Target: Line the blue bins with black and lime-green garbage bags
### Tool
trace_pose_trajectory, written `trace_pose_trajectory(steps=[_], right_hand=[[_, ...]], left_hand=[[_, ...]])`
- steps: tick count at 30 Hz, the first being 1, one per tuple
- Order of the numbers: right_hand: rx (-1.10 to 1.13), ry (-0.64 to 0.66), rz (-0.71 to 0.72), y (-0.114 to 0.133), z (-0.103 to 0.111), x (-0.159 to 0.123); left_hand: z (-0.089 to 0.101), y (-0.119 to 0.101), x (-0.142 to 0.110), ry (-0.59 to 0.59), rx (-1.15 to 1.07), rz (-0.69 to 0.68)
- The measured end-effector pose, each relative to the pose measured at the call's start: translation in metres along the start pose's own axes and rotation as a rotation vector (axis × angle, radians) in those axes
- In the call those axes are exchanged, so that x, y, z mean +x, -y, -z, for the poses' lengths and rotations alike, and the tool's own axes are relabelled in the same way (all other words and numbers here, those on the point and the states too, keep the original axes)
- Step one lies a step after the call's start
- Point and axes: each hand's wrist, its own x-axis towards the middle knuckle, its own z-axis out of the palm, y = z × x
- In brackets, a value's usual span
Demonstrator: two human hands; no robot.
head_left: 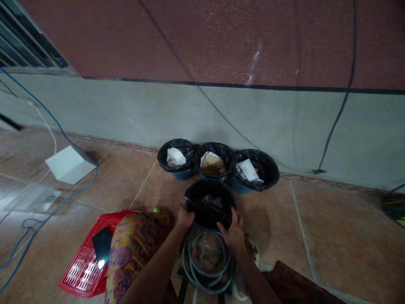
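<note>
Left hand [185, 218] and right hand [232, 232] grip a black-lined bucket [209, 202] (fingers spread).

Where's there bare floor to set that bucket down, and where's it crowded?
Bare tile lies right of the held bucket and the rightmost lined bucket, and between the white box and the leftmost lined bucket. It's crowded below the left hand and right hand, at the coiled grey hose and red plastic crate.
</note>
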Motion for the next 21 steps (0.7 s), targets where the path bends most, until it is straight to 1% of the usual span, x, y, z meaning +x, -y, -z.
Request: trace_pose_trajectory(steps=[1, 2, 3, 4, 5, 6, 7, 8, 9, 11, 13, 15, 18, 21], right_hand=[[-0.004, 0.01, 0.056, 0.002, 0.0, -0.007], [-0.013, 0.022, 0.106, 0.004, -0.001, -0.013], [-0.026, 0.03, 0.146, 0.005, -0.001, -0.017], [-0.039, 0.032, 0.177, 0.006, -0.002, -0.02], [-0.05, 0.031, 0.201, 0.007, -0.003, -0.022], [-0.06, 0.024, 0.218, 0.008, -0.003, -0.023], [-0.069, 0.013, 0.229, 0.009, -0.003, -0.023], [-0.078, 0.002, 0.234, 0.01, -0.003, -0.024], [-0.089, -0.008, 0.235, 0.011, -0.003, -0.025], [-0.128, -0.029, 0.22, 0.014, -0.003, -0.028], [-0.179, -0.054, 0.2, 0.016, -0.005, -0.036], [-0.216, -0.07, 0.185, 0.019, -0.008, -0.045], [-0.212, -0.076, 0.166, 0.02, -0.012, -0.057], [-0.147, -0.069, 0.199, 0.016, -0.012, -0.059]], left_hand=[[0.003, -0.003, -0.005, -0.062, 0.07, -0.093], [0.005, -0.007, -0.01, -0.103, 0.151, -0.224], [0.007, -0.01, -0.014, -0.103, 0.237, -0.372], [0.007, -0.014, -0.017, -0.046, 0.323, -0.504], [0.008, -0.017, -0.018, 0.051, 0.411, -0.605], [0.008, -0.021, -0.017, 0.156, 0.494, -0.668], [0.009, -0.024, -0.015, 0.242, 0.566, -0.693], [0.01, -0.025, -0.011, 0.292, 0.619, -0.69], [0.013, -0.025, -0.008, 0.306, 0.649, -0.683], [0.019, -0.019, -0.002, 0.276, 0.655, -0.686], [0.024, -0.005, -0.001, 0.248, 0.638, -0.685], [0.025, 0.013, -0.007, 0.235, 0.614, -0.653], [0.021, 0.036, -0.021, 0.226, 0.563, -0.559], [0.014, 0.045, -0.032, 0.222, 0.518, -0.486]])
